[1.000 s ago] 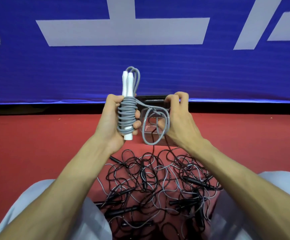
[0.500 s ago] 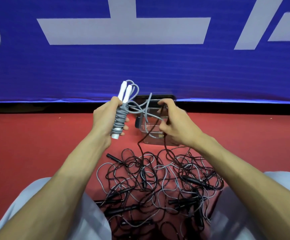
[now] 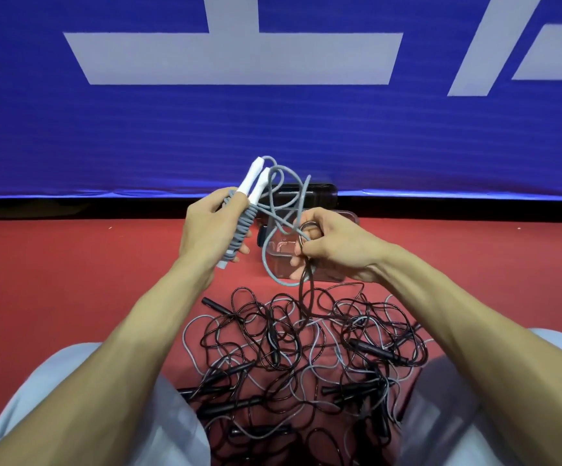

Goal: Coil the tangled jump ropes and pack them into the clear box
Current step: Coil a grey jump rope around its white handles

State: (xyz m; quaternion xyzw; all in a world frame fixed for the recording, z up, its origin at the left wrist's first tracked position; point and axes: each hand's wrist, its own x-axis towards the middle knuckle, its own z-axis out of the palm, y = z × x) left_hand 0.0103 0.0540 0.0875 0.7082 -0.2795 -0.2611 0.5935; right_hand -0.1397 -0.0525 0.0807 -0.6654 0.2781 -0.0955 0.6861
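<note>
The left hand (image 3: 210, 230) is closed around the grey jump rope (image 3: 241, 227), fingers and thumb curled round the cord that is wound tightly about its two white handles (image 3: 251, 178). The handles lie side by side and tilt up and to the right, their tips standing out above the knuckles. From those tips the loose grey cord runs in open loops across to the right hand (image 3: 336, 247). That hand is partly closed: its fingertips pinch the grey cord where it crosses itself, and a black rope (image 3: 306, 290) passes through the same pinch and hangs down to the heap below. A big grey loop sags beneath the two hands.

Directly behind the hands the clear box (image 3: 348, 215) stands on the red floor (image 3: 71, 280), near the floor's far edge; only parts of its rim and near wall show. Behind it is a dark lid-like shape (image 3: 323, 193) with rounded corners; what it is cannot be told.

Nearer the person, between the knees in pale trousers (image 3: 54, 398), lies the tangled pile (image 3: 306, 358) of black and grey ropes with black handles, spread over the floor down to the near edge of the view.

Along the floor's far edge runs a black strip, and above it hangs a blue banner (image 3: 273, 129). It bears very large white strokes, cut off by the frame, so no word or brand can be read.
</note>
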